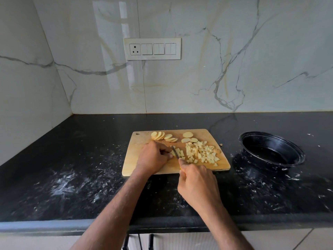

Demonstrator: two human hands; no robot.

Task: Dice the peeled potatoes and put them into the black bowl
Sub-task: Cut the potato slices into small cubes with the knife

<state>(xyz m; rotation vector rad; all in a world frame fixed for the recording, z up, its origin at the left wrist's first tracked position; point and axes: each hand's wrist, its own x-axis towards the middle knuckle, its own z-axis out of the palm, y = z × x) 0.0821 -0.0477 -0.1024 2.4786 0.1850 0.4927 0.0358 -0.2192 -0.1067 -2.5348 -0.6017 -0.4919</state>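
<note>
Sitting empty beside the cutting board [133, 165], black bowl [272, 150]; right-hand fingers [183, 168] gripping knife [175, 152].

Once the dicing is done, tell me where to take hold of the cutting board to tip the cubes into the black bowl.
Grip the cutting board by its bare left edge, coming from the left. The diced pile sits on the right half, nearest the black bowl, so lifting the left side should probably slide the cubes that way. The uncut slices along the far edge may slide too.

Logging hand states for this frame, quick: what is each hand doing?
Left hand: fingers curled, holding potato strips on the cutting board.
Right hand: gripping the knife.
</note>
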